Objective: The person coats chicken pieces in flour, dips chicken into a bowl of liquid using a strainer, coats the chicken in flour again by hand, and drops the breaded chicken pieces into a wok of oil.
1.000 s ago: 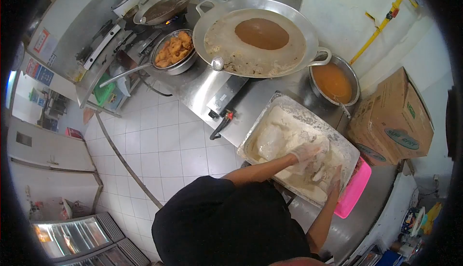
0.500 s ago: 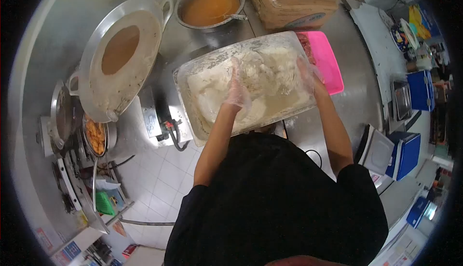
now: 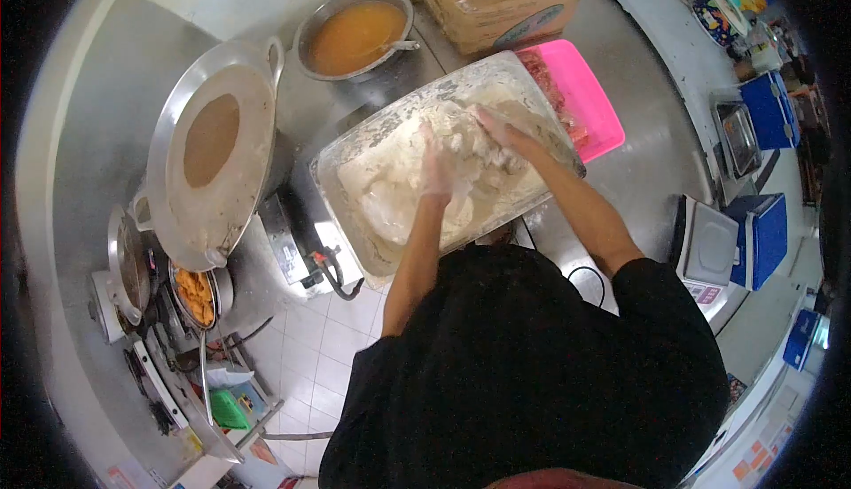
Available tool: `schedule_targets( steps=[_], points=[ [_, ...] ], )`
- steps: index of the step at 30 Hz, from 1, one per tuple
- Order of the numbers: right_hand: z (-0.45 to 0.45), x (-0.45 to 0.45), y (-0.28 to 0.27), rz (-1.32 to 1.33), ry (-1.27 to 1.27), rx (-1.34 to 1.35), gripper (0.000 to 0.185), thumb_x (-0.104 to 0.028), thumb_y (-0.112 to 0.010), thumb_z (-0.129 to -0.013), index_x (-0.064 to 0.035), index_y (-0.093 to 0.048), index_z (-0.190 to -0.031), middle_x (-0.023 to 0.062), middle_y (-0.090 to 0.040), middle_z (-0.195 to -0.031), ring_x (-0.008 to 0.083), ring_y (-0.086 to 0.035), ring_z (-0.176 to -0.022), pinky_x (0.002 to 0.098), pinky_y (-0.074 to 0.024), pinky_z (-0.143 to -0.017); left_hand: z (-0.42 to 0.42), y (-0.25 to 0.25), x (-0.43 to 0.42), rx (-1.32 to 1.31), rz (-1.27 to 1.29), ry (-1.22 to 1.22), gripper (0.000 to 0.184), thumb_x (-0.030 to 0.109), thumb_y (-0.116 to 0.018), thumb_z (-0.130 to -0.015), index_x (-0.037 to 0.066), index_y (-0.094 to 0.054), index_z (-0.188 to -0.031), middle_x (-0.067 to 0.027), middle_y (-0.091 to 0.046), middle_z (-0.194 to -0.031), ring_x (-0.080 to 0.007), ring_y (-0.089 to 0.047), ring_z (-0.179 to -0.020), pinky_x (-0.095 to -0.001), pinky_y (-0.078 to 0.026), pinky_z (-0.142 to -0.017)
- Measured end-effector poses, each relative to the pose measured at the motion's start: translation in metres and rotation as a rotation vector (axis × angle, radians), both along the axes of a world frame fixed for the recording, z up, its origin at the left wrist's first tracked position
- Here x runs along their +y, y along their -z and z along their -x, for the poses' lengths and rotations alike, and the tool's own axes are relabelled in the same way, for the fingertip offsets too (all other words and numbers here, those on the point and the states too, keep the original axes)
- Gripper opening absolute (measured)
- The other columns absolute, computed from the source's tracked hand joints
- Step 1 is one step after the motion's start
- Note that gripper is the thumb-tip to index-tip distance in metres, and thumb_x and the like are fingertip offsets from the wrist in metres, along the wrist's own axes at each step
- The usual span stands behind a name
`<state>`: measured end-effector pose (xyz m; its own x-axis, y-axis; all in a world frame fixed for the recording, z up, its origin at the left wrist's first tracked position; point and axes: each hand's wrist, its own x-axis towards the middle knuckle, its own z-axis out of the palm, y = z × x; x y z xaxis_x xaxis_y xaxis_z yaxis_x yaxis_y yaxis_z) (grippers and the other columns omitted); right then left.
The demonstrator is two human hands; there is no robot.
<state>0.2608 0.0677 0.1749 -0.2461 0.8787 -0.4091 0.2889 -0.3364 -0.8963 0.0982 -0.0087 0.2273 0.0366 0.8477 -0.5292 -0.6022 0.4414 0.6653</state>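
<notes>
Right hand (image 3: 501, 133) has shifted in from the tray's (image 3: 399, 118) right end, nearer left hand (image 3: 434, 168). Left fingers extended, released; can't tell whether right's grip anything. Floured lumps (image 3: 463, 145) in tray, between hands.

The person's left hand (image 3: 434, 165), gloved in thin clear plastic, points away from the body, the bare left forearm (image 3: 414, 258) nearly in line behind it. The right hand (image 3: 498, 128) angles inward, near the left but apart; its bare forearm (image 3: 576, 201) slants back to a black fabric sleeve (image 3: 660, 289). From here, I can't make out the fingers' curl.
</notes>
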Motion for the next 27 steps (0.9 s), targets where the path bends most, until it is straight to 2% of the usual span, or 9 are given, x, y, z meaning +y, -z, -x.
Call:
schedule_targets(
  steps=[2, 8, 10, 13, 18, 20, 22, 24, 27],
  points=[
    [-0.018, -0.02, -0.078, 0.153, 0.117, -0.021, 0.062, -0.049, -0.033, -0.096, -0.0058, -0.038, -0.14, 0.0157, -0.034, -0.146, 0.0224, -0.026, -0.138, 0.035, -0.0198, -0.113, 0.023, 0.005, 0.0, 0.004, -0.043, 0.019, 0.095, 0.079, -0.038, -0.079, 0.0, -0.049, -0.13, -0.0164, -0.06, -0.114, -0.0272, -0.054, -0.109, -0.0376, -0.041, -0.095],
    [-0.05, 0.057, 0.068, -0.334, -0.242, -0.228, 0.054, -0.041, -0.041, -0.095, -0.0053, -0.047, -0.134, 0.0081, -0.038, -0.145, 0.0204, -0.031, -0.135, 0.0312, -0.0218, -0.111, 0.059, 0.087, 0.033, 1.086, 0.228, -0.004, 0.078, 0.069, -0.039, -0.086, -0.001, -0.059, -0.113, -0.0182, -0.063, -0.103, -0.0294, -0.058, -0.091, -0.0392, -0.046, -0.083],
    [0.006, 0.058, 0.106, -0.316, 0.048, -0.139, 0.052, -0.042, -0.041, -0.095, -0.0047, -0.051, -0.13, 0.0062, -0.043, -0.142, 0.0192, -0.035, -0.132, 0.0328, -0.0234, -0.111, 0.063, 0.127, 0.066, 0.99, 0.099, 0.096, 0.074, 0.066, -0.04, -0.088, -0.002, -0.06, -0.109, -0.0186, -0.063, -0.1, -0.0298, -0.057, -0.087, -0.0389, -0.046, -0.08],
    [0.046, 0.072, 0.054, -0.302, -0.212, -0.276, 0.052, -0.042, -0.042, -0.095, -0.0054, -0.049, -0.132, 0.0091, -0.045, -0.14, 0.022, -0.038, -0.13, 0.0344, -0.0248, -0.11, 0.039, 0.116, 0.086, 0.785, 0.145, -0.071, 0.072, 0.062, -0.04, -0.09, -0.001, -0.054, -0.121, -0.0163, -0.062, -0.108, -0.0279, -0.055, -0.095, -0.0373, -0.044, -0.085],
    [0.019, 0.049, 0.015, 0.034, -0.081, -0.007, 0.057, -0.046, -0.041, -0.094, -0.0044, -0.049, -0.132, 0.011, -0.047, -0.137, 0.0253, -0.041, -0.127, 0.0366, -0.0279, -0.108, 0.041, 0.119, 0.072, 0.635, -0.226, 0.231, 0.079, 0.066, -0.037, -0.089, -0.003, -0.051, -0.124, -0.013, -0.058, -0.116, -0.0223, -0.057, -0.099, -0.0355, -0.043, -0.089],
    [-0.055, 0.07, 0.085, 0.223, -0.137, 0.566, 0.06, -0.051, -0.041, -0.093, -0.0055, -0.05, -0.131, 0.012, -0.048, -0.136, 0.0254, -0.042, -0.126, 0.0379, -0.0292, -0.107, 0.048, 0.049, 0.054, 0.519, -0.058, 0.378, 0.078, 0.064, -0.034, -0.091, -0.002, -0.049, -0.128, -0.0128, -0.056, -0.119, -0.0236, -0.057, -0.102, -0.0359, -0.042, -0.091],
    [-0.068, 0.066, 0.089, 0.171, -0.198, 0.398, 0.063, -0.055, -0.039, -0.092, -0.0071, -0.05, -0.132, 0.0137, -0.049, -0.135, 0.0254, -0.043, -0.126, 0.039, -0.03, -0.106, 0.057, 0.039, 0.035, 0.427, -0.023, 0.383, 0.076, 0.064, -0.032, -0.092, 0.0, -0.049, -0.128, -0.0125, -0.056, -0.117, -0.0237, -0.056, -0.101, -0.0364, -0.042, -0.091],
    [-0.044, 0.037, 0.025, -0.127, -0.242, -0.516, 0.065, -0.058, -0.037, -0.092, -0.0093, -0.049, -0.133, 0.0162, -0.049, -0.134, 0.0254, -0.043, -0.126, 0.04, -0.0302, -0.106, 0.057, 0.054, 0.019, 0.276, 0.014, 0.346, 0.074, 0.063, -0.03, -0.092, 0.002, -0.049, -0.129, -0.0121, -0.057, -0.115, -0.0238, -0.056, -0.101, -0.0368, -0.042, -0.092],
    [-0.039, 0.039, 0.134, -0.12, -0.458, -0.592, 0.07, -0.064, -0.032, -0.091, -0.0117, -0.048, -0.134, 0.0206, -0.044, -0.137, 0.0296, -0.041, -0.127, 0.0418, -0.0301, -0.106, 0.037, 0.109, 0.003, -0.414, 0.109, 0.25, 0.072, 0.063, -0.027, -0.093, 0.005, -0.048, -0.13, -0.0115, -0.057, -0.112, -0.024, -0.055, -0.101, -0.0375, -0.042, -0.093]
  ],
)
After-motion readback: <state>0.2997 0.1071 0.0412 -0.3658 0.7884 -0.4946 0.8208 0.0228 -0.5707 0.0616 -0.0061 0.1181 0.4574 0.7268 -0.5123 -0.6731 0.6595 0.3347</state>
